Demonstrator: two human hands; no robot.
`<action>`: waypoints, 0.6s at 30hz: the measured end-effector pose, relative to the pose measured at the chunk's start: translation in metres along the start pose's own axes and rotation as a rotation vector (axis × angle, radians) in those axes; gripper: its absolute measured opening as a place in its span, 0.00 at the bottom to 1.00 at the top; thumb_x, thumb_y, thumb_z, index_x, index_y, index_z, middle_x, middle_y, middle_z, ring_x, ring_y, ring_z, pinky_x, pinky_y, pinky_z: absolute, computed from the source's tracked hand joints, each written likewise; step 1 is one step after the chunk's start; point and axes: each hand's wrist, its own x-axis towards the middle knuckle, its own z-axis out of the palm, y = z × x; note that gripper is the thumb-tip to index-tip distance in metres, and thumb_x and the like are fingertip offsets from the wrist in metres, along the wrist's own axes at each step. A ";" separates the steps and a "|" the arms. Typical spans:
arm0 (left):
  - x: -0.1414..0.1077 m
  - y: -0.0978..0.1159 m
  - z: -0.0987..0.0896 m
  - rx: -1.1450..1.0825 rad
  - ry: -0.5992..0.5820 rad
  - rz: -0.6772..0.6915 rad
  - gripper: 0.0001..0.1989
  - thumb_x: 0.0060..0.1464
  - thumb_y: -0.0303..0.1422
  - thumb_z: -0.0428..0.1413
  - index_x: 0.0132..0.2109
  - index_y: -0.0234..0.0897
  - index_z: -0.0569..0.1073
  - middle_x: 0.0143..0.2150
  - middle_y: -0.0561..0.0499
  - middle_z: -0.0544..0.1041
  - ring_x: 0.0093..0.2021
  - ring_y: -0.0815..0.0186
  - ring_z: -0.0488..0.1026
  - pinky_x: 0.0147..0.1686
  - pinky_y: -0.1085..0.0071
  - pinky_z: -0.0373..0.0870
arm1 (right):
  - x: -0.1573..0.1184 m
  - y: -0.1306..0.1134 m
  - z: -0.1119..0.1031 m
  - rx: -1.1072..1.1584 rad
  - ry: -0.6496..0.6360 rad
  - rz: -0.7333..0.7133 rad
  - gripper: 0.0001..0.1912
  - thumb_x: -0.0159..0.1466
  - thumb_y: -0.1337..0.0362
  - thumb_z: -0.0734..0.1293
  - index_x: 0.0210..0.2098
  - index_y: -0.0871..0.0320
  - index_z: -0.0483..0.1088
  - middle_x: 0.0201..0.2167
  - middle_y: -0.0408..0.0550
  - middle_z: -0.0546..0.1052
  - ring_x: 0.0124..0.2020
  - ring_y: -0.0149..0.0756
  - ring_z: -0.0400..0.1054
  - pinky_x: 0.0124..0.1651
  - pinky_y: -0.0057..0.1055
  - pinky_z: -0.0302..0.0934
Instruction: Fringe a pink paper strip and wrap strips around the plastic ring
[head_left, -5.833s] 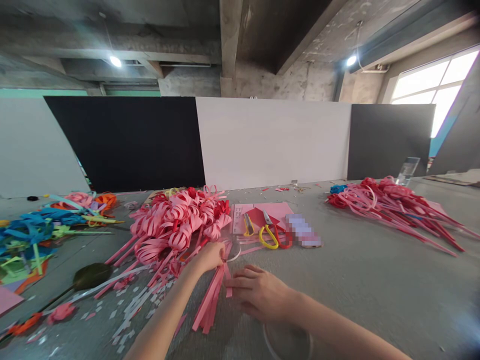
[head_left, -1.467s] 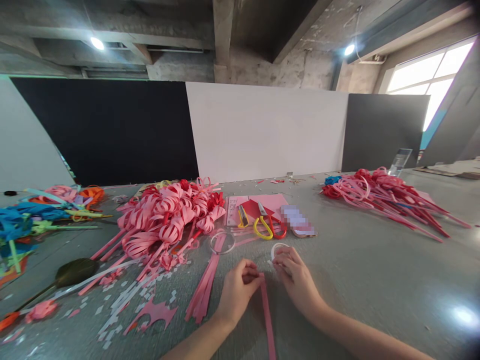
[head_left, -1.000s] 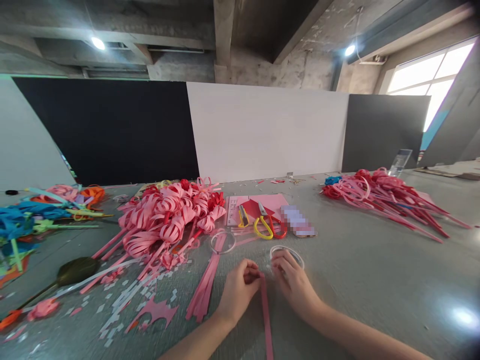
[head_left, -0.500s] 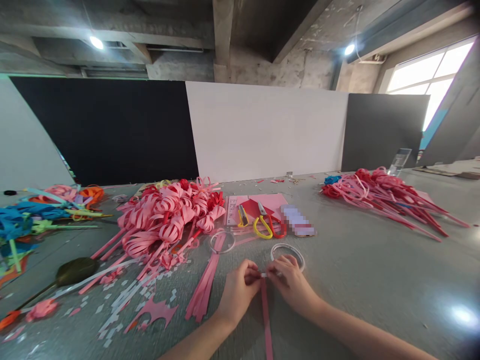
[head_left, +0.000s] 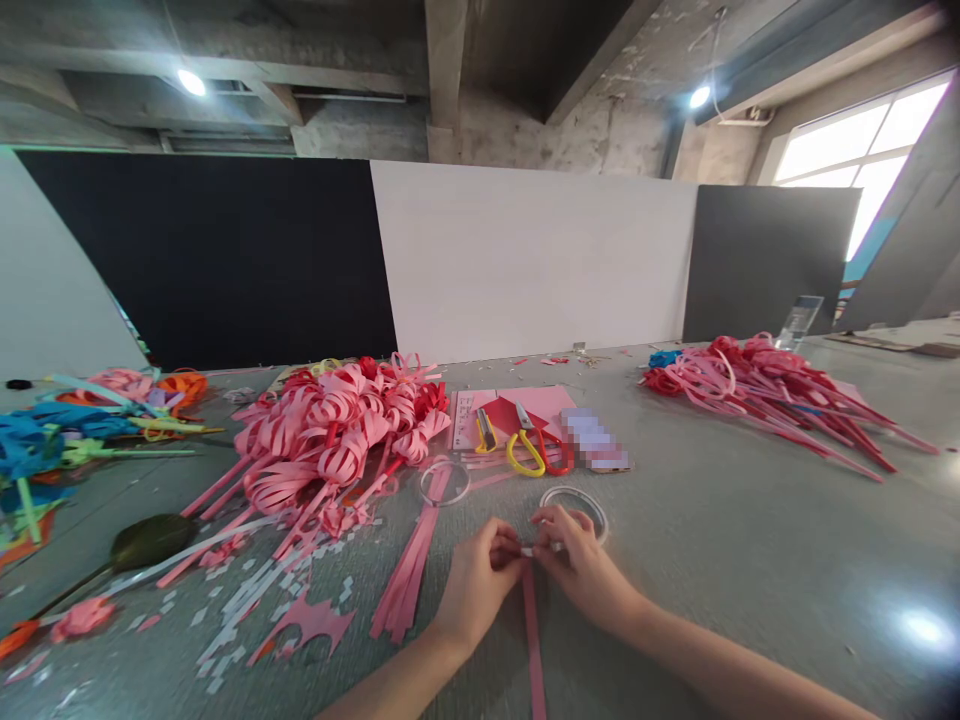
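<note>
My left hand [head_left: 480, 578] pinches the left end of a small white piece [head_left: 527, 551] at the top of a pink paper strip [head_left: 533, 640]. The strip runs down toward the bottom edge of the view. On the right, my right hand [head_left: 576, 565] has its fingers closed at the other side of that white piece; what exactly they grip is too small to tell. Just behind my right hand lies a roll of tape [head_left: 600, 515]. A second ring-shaped roll [head_left: 424, 487] rests on a bundle of pink strips [head_left: 409, 585].
Scissors [head_left: 527, 455] and a yellow cutter [head_left: 486, 432] lie on pink paper [head_left: 559, 398] beside a blurred phone-like object [head_left: 596, 440]. Pink paper flowers [head_left: 352, 420] pile up at left, more [head_left: 757, 380] at right. White scraps [head_left: 240, 610] litter the left foreground.
My right hand's fingers have shifted slightly up and left, with the index finger more raised. My left hand has hardly moved.
</note>
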 end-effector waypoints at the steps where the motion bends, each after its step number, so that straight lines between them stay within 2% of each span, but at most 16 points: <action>1: 0.000 0.000 0.000 -0.003 -0.001 -0.003 0.05 0.44 0.27 0.54 0.32 0.37 0.65 0.27 0.53 0.74 0.30 0.66 0.73 0.30 0.74 0.67 | 0.000 0.000 0.000 0.003 -0.006 0.000 0.11 0.58 0.70 0.56 0.41 0.55 0.56 0.26 0.42 0.72 0.38 0.37 0.66 0.49 0.42 0.49; 8: 0.000 0.002 0.000 0.002 -0.010 -0.007 0.06 0.43 0.25 0.52 0.31 0.37 0.64 0.27 0.54 0.74 0.30 0.67 0.73 0.30 0.75 0.67 | 0.000 0.000 0.000 0.002 0.000 0.008 0.10 0.58 0.71 0.56 0.39 0.55 0.56 0.25 0.40 0.71 0.35 0.34 0.66 0.48 0.40 0.50; 18: 0.000 0.000 0.000 -0.007 -0.018 -0.008 0.06 0.43 0.24 0.52 0.32 0.37 0.64 0.28 0.53 0.74 0.31 0.66 0.73 0.31 0.74 0.67 | 0.001 0.000 0.000 0.024 -0.045 0.037 0.08 0.59 0.70 0.56 0.38 0.55 0.56 0.27 0.42 0.71 0.36 0.35 0.64 0.49 0.44 0.48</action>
